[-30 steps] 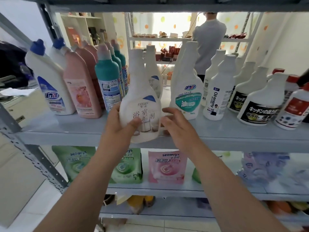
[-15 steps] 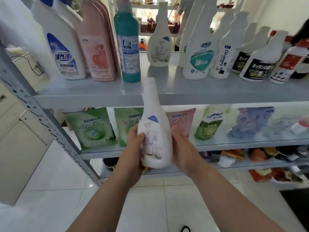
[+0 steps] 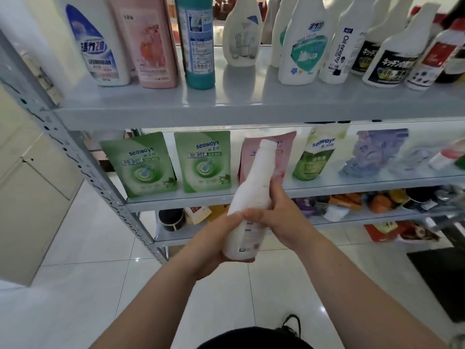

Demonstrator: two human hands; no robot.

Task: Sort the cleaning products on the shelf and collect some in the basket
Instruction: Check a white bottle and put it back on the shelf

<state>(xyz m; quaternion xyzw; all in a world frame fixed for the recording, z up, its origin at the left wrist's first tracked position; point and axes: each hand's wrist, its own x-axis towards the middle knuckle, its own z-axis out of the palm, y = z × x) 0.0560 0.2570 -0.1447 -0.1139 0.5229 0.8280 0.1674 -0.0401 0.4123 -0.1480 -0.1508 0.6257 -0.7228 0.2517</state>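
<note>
We hold the bottle (image 3: 254, 187) before the shelf (image 3: 226, 107), neck tilted up. Our left hand (image 3: 214, 245) curls under its base and our right hand (image 3: 284, 217) wraps its middle. Its small print is unreadable. Behind it stand "seaways" pouches (image 3: 141, 165).

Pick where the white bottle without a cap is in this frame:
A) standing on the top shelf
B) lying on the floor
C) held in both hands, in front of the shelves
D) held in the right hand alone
C: the left hand and the right hand both grip the white bottle, which is below the top shelf and touches no shelf.
</note>
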